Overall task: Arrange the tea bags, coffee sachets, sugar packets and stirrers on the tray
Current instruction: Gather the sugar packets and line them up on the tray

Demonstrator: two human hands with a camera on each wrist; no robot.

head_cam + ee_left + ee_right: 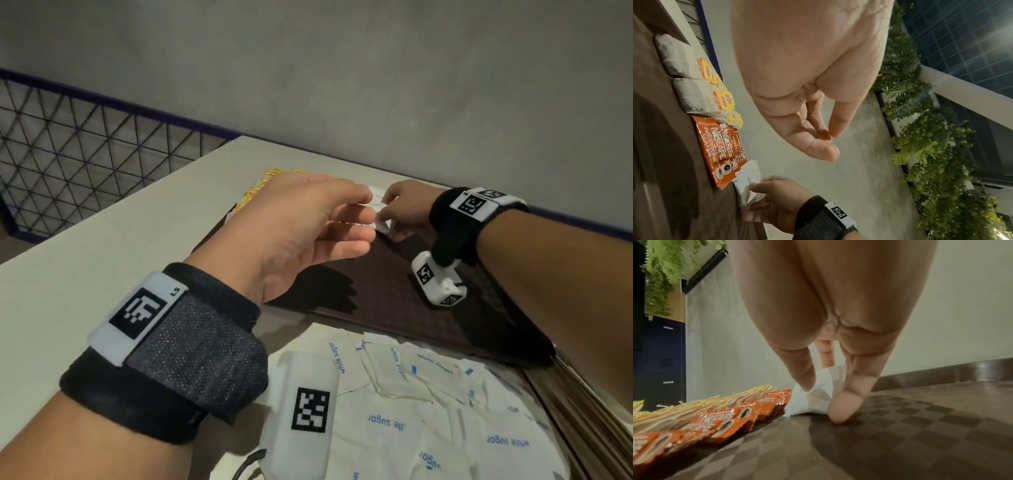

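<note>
right fingers (807,379): thumb and fingertips were pinched round a little stack of white sugar packets (818,394), so my right hand (407,209) was closed on them, their lower edge touching the tray (394,308)

held packets: white paper with blue print, kinda crumpled, standing on edge at the far side of the tray, right beside the coffee sachets (721,151)

left fingers (818,146): loosely bent, nothing in them; my left hand (294,226) hung relaxed above the tray, fingertips close to the right hand

coffee sachets: orange Nescafe Classic ones with a cup picture, glossy, overlapping in a row along the tray's far edge

tea bags (686,78): greyish paper bags with yellow Lipton tags, lined up next to the coffee, further along the same edge

tray: dark brown, faint checker pattern on its surface, sitting on the pale table (102,246) against the wall

loose sugar pile (428,404): lots more white packets marked "white sugar" in blue, scattered on the table on the near side of the tray

stirrers (582,411): looked like a bundle of thin brown sticks at the right edge of the head view, couldn't tell for sure
</note>
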